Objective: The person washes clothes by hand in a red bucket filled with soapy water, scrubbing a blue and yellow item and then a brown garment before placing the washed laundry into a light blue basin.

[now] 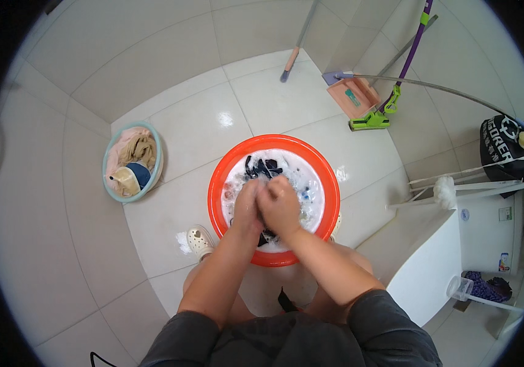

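Left hand and right hand, touching each other above dark cloth, fingers curled; cannot tell whether grasping it | cloth in white suds of red-orange basin on tiled floor, showing at hands' far and near sides | pale-blue tub with clothes, left | pink dustpan and green-headed mop, far right

Washroom: tiled walls, mop, sudsy basin

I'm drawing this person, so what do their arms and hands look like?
The short sleeves are dark grey. Below them, both forearms are bare, with no watch or bracelet showing. The left hand and right hand wear no gloves.
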{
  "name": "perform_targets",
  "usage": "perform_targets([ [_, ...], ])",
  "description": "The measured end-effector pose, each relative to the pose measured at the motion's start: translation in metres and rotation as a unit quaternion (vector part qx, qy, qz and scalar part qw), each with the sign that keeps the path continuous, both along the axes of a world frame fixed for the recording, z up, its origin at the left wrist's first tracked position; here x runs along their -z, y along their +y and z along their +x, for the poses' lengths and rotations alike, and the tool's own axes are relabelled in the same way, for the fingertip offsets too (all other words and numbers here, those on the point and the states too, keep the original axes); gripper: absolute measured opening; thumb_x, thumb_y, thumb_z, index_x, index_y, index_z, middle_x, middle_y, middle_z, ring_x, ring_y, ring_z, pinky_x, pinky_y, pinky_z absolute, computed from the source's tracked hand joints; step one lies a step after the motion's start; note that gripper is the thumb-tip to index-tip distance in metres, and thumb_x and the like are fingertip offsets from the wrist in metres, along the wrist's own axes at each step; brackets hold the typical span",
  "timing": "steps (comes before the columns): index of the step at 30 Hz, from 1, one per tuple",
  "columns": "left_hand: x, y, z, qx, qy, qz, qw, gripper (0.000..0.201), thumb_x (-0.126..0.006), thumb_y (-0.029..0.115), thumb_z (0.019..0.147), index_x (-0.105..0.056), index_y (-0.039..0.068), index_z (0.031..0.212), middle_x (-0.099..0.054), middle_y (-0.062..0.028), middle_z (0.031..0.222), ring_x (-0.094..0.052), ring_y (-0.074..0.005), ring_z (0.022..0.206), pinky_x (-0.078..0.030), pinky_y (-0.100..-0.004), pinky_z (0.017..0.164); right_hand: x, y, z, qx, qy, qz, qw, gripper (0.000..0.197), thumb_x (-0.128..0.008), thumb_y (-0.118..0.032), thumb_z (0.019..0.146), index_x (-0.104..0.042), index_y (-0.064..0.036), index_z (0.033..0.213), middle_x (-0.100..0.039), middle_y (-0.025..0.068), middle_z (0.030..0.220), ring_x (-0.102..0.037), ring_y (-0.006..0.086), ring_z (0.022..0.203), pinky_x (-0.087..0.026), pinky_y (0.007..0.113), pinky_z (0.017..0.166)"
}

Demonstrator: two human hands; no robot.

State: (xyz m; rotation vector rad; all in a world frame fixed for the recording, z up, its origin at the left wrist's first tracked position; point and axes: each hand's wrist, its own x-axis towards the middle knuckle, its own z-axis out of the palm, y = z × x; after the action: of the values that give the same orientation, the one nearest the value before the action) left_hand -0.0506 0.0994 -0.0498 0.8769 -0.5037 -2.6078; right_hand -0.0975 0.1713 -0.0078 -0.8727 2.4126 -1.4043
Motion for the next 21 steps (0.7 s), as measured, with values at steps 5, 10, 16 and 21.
perform_targets([
  [5, -0.014, 0.014, -0.007, 0.010, -0.086, -0.075, 0.993, 0.011, -0.052, 0.019, 0.082, -0.053, 0.008, 0.080, -0.055, -0.0038, 0.078, -0.053, -0.0149, 0.070, -0.045, -0.0294, 0.064, 0.029, 0.004, -0.027, 0.077, -0.087, -0.063, 0.991, 0.021, -0.054, -0.016, 0.080, -0.056, 0.0016, 0.070, -0.053, 0.0187, 0.076, -0.052, 0.0373, 0.075, -0.042, 0.040, 0.069],
  [10, -0.009, -0.005, 0.006, 0.027, -0.088, -0.027, 0.995, 0.011, -0.049, 0.017, 0.082, -0.053, 0.007, 0.080, -0.056, -0.0048, 0.074, -0.054, -0.0152, 0.068, -0.044, -0.0290, 0.061, -0.002, 0.004, 0.016, -0.029, 0.050, -0.061, 0.996, 0.016, -0.058, -0.015, 0.076, -0.057, -0.0007, 0.068, -0.053, 0.0167, 0.071, -0.053, 0.0355, 0.070, -0.042, 0.041, 0.064],
  [16, -0.031, 0.024, -0.006, 0.138, -0.106, -0.118, 0.978, 0.013, -0.053, 0.020, 0.083, -0.056, 0.008, 0.082, -0.058, -0.0036, 0.080, -0.056, -0.0140, 0.075, -0.045, -0.0279, 0.067, 0.045, 0.015, -0.055, 0.099, -0.033, 0.030, 0.994, 0.031, -0.048, -0.026, 0.085, -0.058, 0.0017, 0.075, -0.058, 0.0235, 0.080, -0.055, 0.0399, 0.078, -0.043, 0.042, 0.073],
  [21, -0.031, -0.019, -0.006, 0.067, -0.192, -0.329, 0.922, 0.023, -0.055, 0.019, 0.084, -0.054, 0.004, 0.101, -0.054, -0.0055, 0.095, -0.050, -0.0132, 0.088, -0.039, -0.0244, 0.078, 0.066, 0.022, -0.068, 0.049, -0.156, 0.067, 0.984, 0.036, -0.045, -0.032, 0.090, -0.057, 0.0017, 0.086, -0.059, 0.0249, 0.084, -0.056, 0.0397, 0.083, -0.043, 0.041, 0.075],
])
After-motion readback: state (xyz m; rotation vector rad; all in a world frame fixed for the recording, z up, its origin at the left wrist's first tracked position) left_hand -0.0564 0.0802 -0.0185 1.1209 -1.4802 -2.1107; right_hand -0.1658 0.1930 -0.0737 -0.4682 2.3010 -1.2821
